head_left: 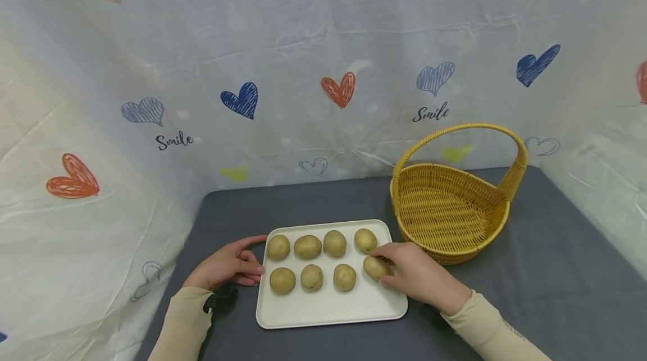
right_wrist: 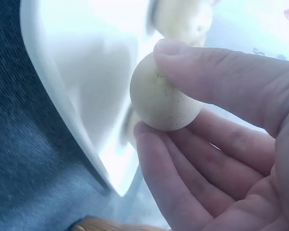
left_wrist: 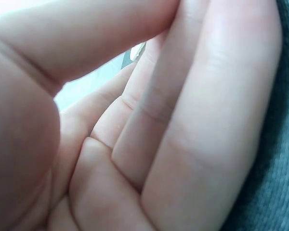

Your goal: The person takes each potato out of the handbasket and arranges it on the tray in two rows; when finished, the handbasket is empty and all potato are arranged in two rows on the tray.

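Note:
A white tray [head_left: 328, 313] lies on the table with several potatoes in two rows, such as the front-left potato [head_left: 282, 280]. My right hand [head_left: 422, 277] pinches the potato [head_left: 375, 267] at the right end of the front row. In the right wrist view, the thumb is on one side of this potato [right_wrist: 159, 96] and the fingertips on the other. At the tray's left edge rests my left hand [head_left: 229, 264], its index finger stretched along the corner and its thumb at the rim. The left wrist view shows only its loosely bent fingers [left_wrist: 202, 125].
A yellow wicker basket [head_left: 445, 209] with a tall arched handle stands behind and right of the tray, close to the right forearm. Dark grey cloth [head_left: 313, 201] covers the table. A white curtain [head_left: 283, 142] printed with hearts hangs behind and at the sides.

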